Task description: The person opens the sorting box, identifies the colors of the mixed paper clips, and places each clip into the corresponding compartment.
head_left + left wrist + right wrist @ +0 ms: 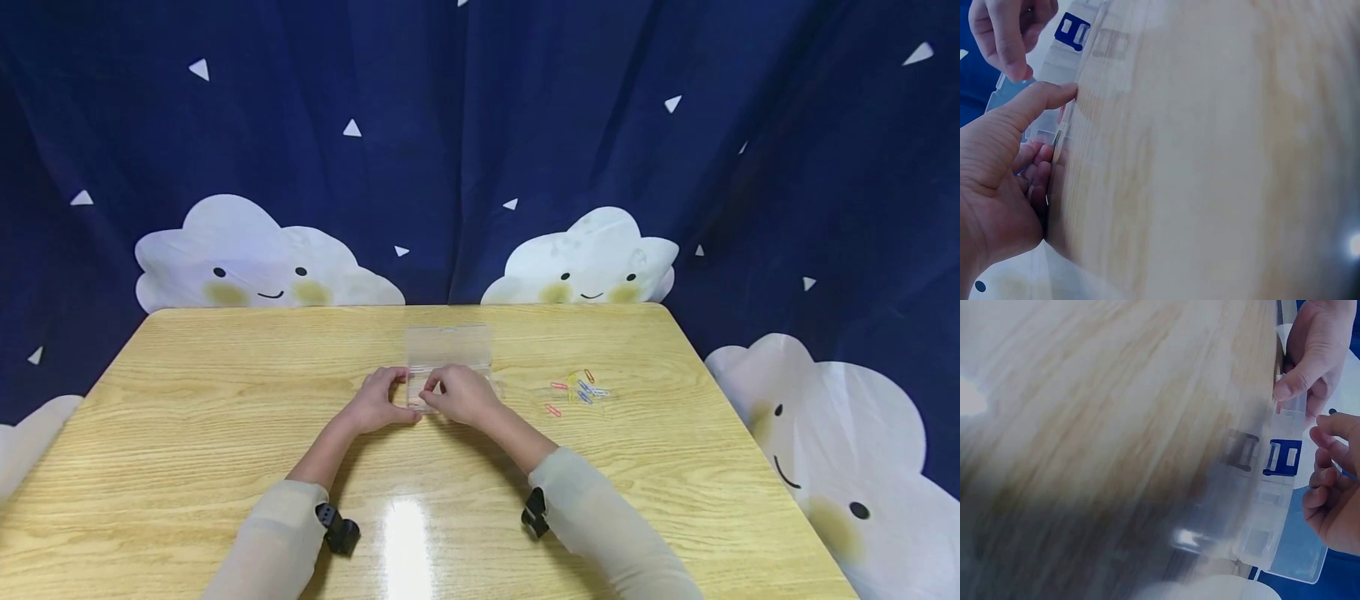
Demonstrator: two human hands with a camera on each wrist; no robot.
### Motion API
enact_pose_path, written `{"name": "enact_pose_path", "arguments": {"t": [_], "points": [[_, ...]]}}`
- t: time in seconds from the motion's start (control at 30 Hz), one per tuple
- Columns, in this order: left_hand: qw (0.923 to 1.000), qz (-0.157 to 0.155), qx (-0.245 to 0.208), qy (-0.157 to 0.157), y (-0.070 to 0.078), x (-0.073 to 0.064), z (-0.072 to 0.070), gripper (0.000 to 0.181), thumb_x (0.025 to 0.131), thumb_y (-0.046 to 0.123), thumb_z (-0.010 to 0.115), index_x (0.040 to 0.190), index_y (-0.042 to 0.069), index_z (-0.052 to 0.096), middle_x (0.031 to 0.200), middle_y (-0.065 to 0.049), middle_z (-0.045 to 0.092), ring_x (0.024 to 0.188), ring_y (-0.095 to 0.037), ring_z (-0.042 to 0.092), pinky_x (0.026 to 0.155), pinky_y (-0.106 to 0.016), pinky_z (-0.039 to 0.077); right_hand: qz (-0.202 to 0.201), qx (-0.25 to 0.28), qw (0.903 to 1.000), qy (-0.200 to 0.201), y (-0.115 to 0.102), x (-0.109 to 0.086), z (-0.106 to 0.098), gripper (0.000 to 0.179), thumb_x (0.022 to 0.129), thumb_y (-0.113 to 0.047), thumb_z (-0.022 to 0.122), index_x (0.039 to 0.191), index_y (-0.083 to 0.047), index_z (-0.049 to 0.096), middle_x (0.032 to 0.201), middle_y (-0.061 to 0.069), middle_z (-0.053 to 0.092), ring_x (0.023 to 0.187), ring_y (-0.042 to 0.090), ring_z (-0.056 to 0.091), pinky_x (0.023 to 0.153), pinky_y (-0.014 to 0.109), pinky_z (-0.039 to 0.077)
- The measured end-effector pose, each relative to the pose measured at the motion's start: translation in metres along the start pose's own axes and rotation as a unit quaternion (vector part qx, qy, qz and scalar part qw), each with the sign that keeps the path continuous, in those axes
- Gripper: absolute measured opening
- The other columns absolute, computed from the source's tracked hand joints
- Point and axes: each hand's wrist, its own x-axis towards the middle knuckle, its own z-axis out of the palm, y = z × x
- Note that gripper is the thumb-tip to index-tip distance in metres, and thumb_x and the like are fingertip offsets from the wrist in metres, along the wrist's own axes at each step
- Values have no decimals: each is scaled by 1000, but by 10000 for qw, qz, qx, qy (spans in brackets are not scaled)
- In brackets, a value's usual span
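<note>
A clear plastic compartment box (1257, 534) stands on the table, its lid (447, 347) raised at the back and a blue latch (1283, 457) on its front. My left hand (377, 403) grips the box's left end, thumb at the front wall and the other fingers at the side. Over the box hangs my right hand (467, 395), fingers bent and thumb close to the index finger. Whether anything small is between those fingertips is too fine to tell. Something reddish shows through the box wall near the left thumb.
Several coloured paper clips (583, 392), red, blue, yellow and white, lie loose on the wooden table (225, 433) right of the box. A dark blue curtain (420, 150) with cloud faces hangs behind the table's far edge.
</note>
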Motion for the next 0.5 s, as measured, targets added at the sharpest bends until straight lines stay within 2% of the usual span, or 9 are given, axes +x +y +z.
{"name": "enact_pose_path", "arguments": {"t": [0.5], "points": [[10000,-50,-54,-33,-1,0,0,78,72,30,79,134,0,42,125,-16,48,116,-32,39,98,-49,36,112,147,9995,263,14,-12,-14,18,90,-32,60,87,-18,70,67,-6,55,56,7,45,51,22,36]]}}
